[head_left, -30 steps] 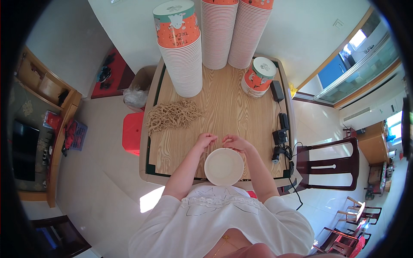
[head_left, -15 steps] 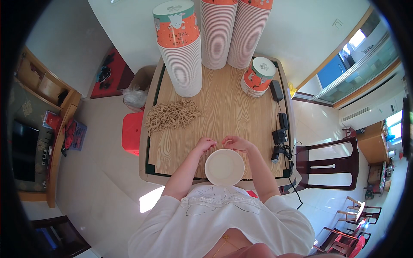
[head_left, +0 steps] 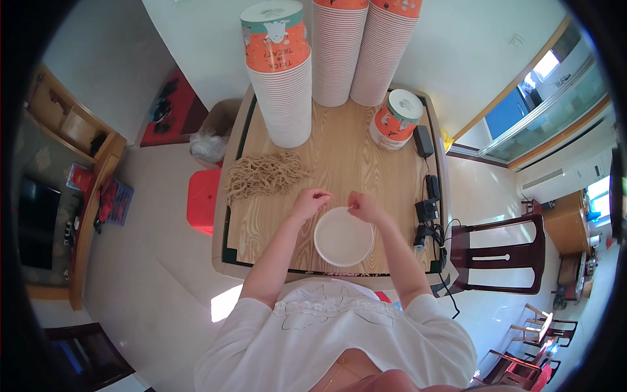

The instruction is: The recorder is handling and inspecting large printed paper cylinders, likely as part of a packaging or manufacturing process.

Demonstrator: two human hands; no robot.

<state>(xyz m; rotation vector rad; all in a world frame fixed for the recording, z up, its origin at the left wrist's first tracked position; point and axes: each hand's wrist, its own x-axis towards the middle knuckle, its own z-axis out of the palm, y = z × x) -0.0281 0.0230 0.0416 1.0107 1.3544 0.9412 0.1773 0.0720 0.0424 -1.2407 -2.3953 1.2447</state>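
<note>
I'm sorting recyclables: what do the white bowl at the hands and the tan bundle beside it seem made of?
White bowl: probably paper, matte, thin rolled rim, like the stacked cups. Tan bundle: likely twisted paper or fibre cords, dull and stringy; too small to tell.

A home living room used for piecework: television cabinet at left, wooden chair at right, paper-cup stacks crowding the counter.

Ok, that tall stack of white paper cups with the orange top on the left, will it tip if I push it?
Probably. The tall stack of white paper cups is narrow for its height, so a high push may topple it. Nested paper likely makes it light, and it could slide on the smooth wooden table.
</note>
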